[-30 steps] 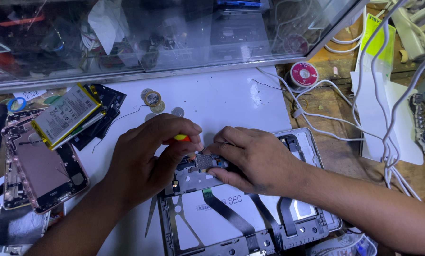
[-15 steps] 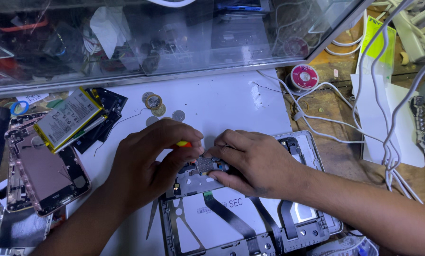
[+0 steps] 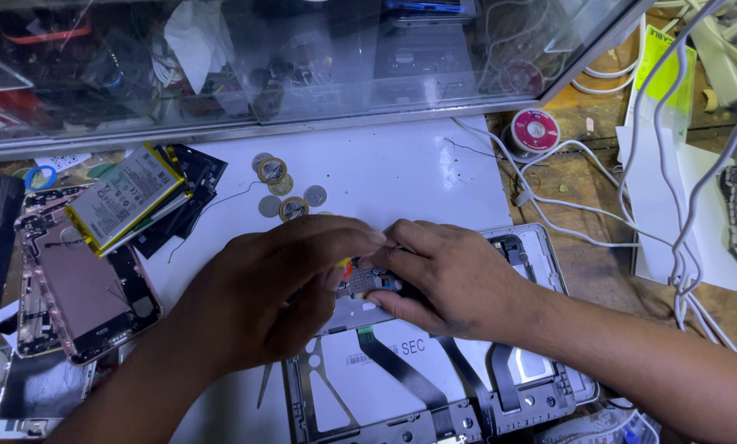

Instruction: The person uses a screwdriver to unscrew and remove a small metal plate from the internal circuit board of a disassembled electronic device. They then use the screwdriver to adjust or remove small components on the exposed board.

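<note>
An opened tablet chassis (image 3: 541, 247) lies on a white work mat (image 3: 401, 173), its silver frame, black ribbon cables and white battery (image 3: 385, 378) exposed. My left hand (image 3: 261, 296) is closed around a small tool with a red-and-yellow handle (image 3: 345, 267), its tip down at a small circuit board (image 3: 364, 281) near the chassis top. My right hand (image 3: 450, 275) presses on that board and the chassis, fingers curled over it, thumb underneath. The tool's tip is hidden between the hands.
Several coins and round cells (image 3: 282, 193) lie on the mat above my hands. A phone battery (image 3: 122, 197) and an opened pink phone (image 3: 85, 288) sit at left. White cables (image 3: 598, 197), a solder spool (image 3: 535, 130) and a glass case (image 3: 302, 57) border the mat.
Both hands stay on the chassis with only small shifts. The view has tilted slightly, so the scene sits a little lower in frame.
</note>
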